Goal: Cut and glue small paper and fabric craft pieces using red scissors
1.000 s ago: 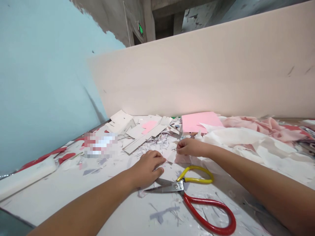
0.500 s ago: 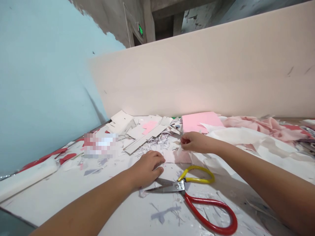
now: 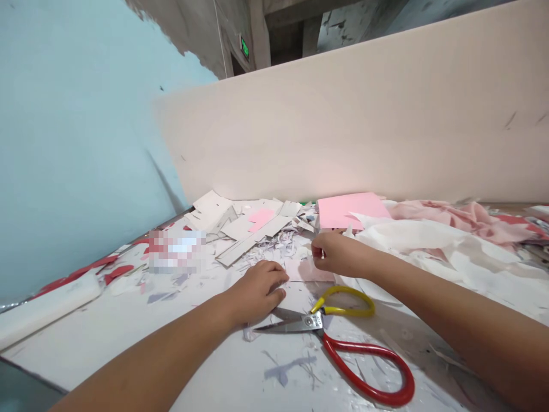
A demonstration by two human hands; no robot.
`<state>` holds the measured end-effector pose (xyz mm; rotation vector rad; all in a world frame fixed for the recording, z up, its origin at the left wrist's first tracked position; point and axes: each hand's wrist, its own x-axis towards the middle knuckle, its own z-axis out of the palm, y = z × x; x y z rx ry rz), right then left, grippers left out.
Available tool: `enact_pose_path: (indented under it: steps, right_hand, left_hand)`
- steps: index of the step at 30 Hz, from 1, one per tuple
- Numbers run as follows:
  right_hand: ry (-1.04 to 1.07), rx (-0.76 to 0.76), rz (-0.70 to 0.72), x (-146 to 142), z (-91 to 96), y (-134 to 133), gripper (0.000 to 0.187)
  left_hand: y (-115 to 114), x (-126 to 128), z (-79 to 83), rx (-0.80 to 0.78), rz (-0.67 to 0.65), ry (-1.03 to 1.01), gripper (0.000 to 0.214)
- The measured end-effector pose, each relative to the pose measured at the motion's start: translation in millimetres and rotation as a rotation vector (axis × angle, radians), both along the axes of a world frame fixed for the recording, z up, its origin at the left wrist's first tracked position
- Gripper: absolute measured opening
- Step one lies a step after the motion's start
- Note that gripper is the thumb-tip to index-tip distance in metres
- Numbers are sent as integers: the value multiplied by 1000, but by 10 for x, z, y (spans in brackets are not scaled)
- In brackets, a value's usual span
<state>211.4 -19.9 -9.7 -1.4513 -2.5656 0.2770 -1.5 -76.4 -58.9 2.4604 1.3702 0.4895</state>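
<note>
My left hand point(image 3: 257, 290) rests on the white table, fingers loosely bent and apart, their tips at the left edge of a pale pink piece of paper point(image 3: 302, 271). Above that paper's right part, my right hand point(image 3: 338, 253) has thumb and fingers drawn together. What they pinch, if anything, is hidden. Just in front of the hands lies a pair of scissors point(image 3: 309, 323), blades slightly parted, with one yellow and one red handle loop. Neither hand holds it. Beyond my right hand is a bright pink sheet point(image 3: 351, 212).
Paper shreds point(image 3: 278, 249) and grey-white cardboard offcuts point(image 3: 257, 234) are heaped behind my left hand. Crumpled white sheets point(image 3: 429, 243) and pink cloth-like material point(image 3: 467, 220) lie to the right. A white roll point(image 3: 51, 309) is at the left, and a pale panel point(image 3: 343, 126) stands behind the table.
My right hand has shifted slightly left over the pale pink paper. The whitish sliver under its fingertips no longer shows there. My left hand and the scissors stay practically where they were.
</note>
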Motion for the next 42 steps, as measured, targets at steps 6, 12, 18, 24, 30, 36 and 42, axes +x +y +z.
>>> enact_pose_path:
  steps: [6,12,18,24,30,36,42]
  right_hand:
    - [-5,-9,12,-76,-17,-29,5]
    - [1,-53,21,-127,-20,-44,6]
    - [21,-86,39,-179,-19,-20,6]
    - [29,-128,59,-225,-44,-9,8]
    - [38,-170,76,-251,-99,15,9]
    - [58,-168,61,-320,-150,14,11]
    - [115,-109,77,-298,-64,-4,16]
  left_hand:
    - [7,-6,-5,6,-15,22,30]
    - [21,-8,-7,17,-22,30,31]
    - [17,-3,-4,23,-25,30,31]
    - [24,-10,-7,16,-25,23,30]
    - [31,-3,4,5,-20,11,30]
    - [24,-1,27,-2,-12,-10,32]
    - [16,0,28,28,55,-37,28]
